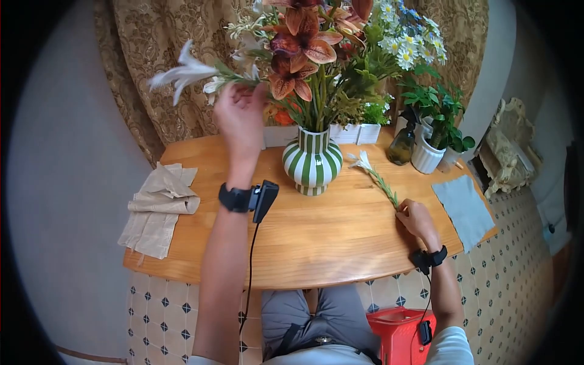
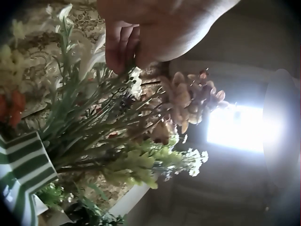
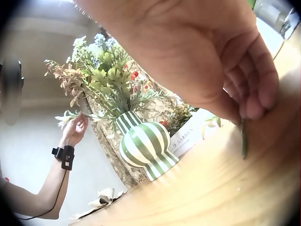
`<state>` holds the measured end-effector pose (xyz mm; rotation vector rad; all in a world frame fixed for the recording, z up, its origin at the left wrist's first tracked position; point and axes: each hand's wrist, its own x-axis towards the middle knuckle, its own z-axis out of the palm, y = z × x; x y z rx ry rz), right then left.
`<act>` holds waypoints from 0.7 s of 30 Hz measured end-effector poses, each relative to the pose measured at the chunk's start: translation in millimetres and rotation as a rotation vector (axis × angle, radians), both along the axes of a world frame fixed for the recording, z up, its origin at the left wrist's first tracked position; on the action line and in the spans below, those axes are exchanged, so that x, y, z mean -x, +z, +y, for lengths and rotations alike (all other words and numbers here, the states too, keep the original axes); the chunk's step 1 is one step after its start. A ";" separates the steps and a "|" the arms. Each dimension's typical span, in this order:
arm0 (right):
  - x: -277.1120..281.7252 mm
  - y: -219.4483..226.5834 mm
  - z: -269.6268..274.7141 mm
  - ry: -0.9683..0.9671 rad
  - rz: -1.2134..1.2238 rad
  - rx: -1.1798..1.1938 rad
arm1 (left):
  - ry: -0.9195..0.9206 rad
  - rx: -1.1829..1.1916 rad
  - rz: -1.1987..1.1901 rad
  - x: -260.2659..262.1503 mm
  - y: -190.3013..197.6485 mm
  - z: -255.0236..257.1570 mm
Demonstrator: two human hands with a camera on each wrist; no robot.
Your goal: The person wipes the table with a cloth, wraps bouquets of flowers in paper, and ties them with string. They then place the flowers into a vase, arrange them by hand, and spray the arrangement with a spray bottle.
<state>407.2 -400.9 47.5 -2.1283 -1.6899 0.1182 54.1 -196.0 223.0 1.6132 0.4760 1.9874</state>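
A green-and-white striped vase [image 1: 312,161] holds a dense bouquet with dark orange orchids [image 1: 301,48] and small daisies. At the bouquet's left side, my left hand [image 1: 240,121] pinches the green stem of a white flower [image 1: 188,72] whose bloom points left. In the left wrist view the left hand [image 2: 155,33] has its fingertips together on a stem above the other stems. My right hand [image 1: 420,222], low over the table's right part, pinches the stem end of another white flower [image 1: 363,160]; in the right wrist view a short green stem end [image 3: 244,141] shows below the right hand [image 3: 211,61].
Crumpled beige cloth [image 1: 159,204] lies on the table's left and a grey cloth [image 1: 463,210] on its right. A dark spray bottle [image 1: 401,146] and a white potted plant [image 1: 427,156] stand back right. A red stool [image 1: 398,331] is below the front edge.
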 end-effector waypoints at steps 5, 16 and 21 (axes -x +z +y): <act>1.9 4.9 -0.8 -0.020 0.113 0.064 | 0.021 0.057 0.182 -29.6 -29.5 22.6; -10.1 -9.0 -0.3 0.040 0.287 -0.024 | 0.412 0.213 0.523 -55.2 -68.1 7.1; 8.1 21.8 -27.2 0.013 0.675 -0.119 | 0.310 0.248 0.499 -37.5 -79.8 -11.3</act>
